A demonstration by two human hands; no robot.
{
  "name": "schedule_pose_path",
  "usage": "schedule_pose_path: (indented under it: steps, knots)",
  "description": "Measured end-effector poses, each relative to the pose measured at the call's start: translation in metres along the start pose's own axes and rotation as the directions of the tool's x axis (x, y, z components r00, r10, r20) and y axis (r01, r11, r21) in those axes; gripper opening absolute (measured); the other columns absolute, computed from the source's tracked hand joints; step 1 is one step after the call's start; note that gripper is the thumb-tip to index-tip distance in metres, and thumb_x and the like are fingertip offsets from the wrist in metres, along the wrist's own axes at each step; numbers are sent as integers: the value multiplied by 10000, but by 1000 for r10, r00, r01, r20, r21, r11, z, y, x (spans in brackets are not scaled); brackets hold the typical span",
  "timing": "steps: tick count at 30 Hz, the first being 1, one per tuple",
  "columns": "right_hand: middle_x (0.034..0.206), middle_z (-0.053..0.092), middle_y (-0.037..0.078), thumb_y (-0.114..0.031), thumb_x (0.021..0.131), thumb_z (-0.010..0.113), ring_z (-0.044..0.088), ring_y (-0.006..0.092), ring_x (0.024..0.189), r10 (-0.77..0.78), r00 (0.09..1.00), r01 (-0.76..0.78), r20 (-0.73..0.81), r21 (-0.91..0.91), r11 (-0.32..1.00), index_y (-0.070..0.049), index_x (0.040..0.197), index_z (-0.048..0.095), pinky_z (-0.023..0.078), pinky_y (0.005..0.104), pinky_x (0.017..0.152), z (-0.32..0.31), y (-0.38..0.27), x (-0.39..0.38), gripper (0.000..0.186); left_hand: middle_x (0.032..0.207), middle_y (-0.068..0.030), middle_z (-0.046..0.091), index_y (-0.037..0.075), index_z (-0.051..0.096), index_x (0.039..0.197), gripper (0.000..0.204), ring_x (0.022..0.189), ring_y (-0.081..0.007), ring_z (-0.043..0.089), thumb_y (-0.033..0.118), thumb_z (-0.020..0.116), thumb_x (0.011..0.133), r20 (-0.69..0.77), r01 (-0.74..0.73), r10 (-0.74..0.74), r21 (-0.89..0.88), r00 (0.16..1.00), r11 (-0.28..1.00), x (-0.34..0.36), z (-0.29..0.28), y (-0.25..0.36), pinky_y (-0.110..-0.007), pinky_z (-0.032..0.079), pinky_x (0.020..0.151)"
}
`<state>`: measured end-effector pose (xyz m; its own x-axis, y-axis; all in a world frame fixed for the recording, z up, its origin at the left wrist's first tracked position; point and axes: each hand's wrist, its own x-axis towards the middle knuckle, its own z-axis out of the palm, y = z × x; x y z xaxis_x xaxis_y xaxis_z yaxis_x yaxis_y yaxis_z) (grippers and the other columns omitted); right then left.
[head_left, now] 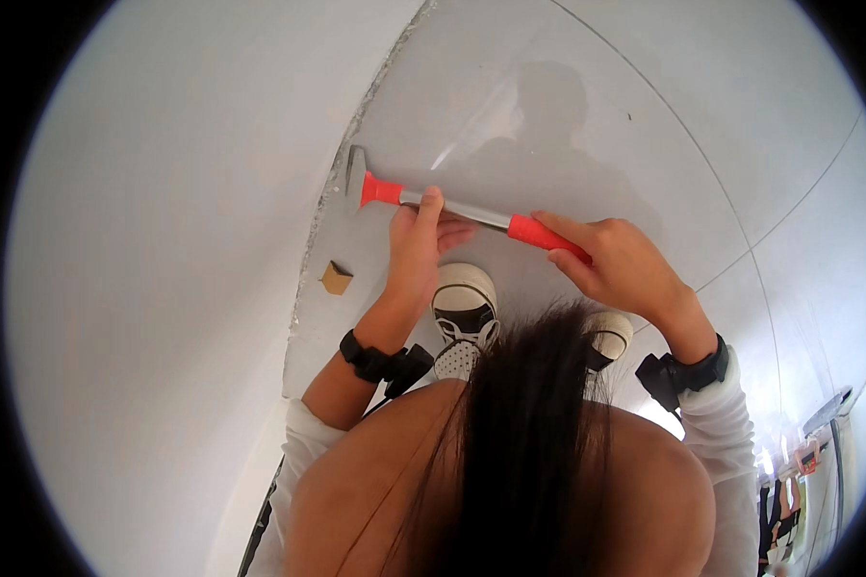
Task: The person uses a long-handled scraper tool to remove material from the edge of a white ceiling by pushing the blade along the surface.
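Observation:
A scraper (457, 209) with a silver shaft, red grip and red collar lies slantwise in front of me. Its flat metal blade (356, 180) is at the left, beside the rough joint between floor and wall. My left hand (420, 240) supports the shaft near the collar, thumb on top and fingers beneath. Around the red grip at the other end, my right hand (618, 264) is closed. Just left of my left wrist sits a small tan, box-like piece (337, 278).
A white wall (173, 240) rises at the left, with a crumbly edge (310, 231) along the glossy grey tiled floor (568, 144). My shoes (464, 303) and bare knees are below my hands. Several items (784, 500) lie at the lower right.

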<state>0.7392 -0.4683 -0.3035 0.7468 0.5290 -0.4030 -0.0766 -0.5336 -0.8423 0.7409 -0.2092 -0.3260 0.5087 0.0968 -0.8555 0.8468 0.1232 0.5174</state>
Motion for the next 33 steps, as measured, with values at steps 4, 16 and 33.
schedule_pose_path:
  steps: [4, 16, 33]
  knots:
    - [733, 659, 182, -176, 924, 623, 625, 390, 679, -5, 1000, 4, -20, -32, 999, -78, 1290, 617, 482, 470, 616, 2, -1, -1, 379, 1014, -136, 708, -29, 614, 1118, 411, 904, -205, 706, 363, 503, 1062, 39, -4, 4, 12, 999, 1000, 3, 0, 0, -328, 575, 820]
    - [782, 671, 188, -156, 915, 654, 637, 377, 690, 219, 970, -201, -107, 161, 966, -89, 1341, 600, 500, 442, 631, 5, -11, -18, 434, 1018, -131, 695, -28, 572, 1145, 404, 906, -221, 709, 362, 528, 1049, 128, -84, 75, 64, 989, 994, 21, 29, 25, -345, 578, 808]
    - [758, 674, 143, -195, 925, 653, 636, 348, 658, 89, 975, -111, -201, -96, 989, -102, 1312, 613, 497, 433, 591, 8, 1, -22, 400, 1018, -140, 683, -39, 561, 1125, 425, 903, -208, 696, 377, 525, 1052, 207, -70, 56, 60, 977, 996, 19, 24, 18, -338, 572, 811]
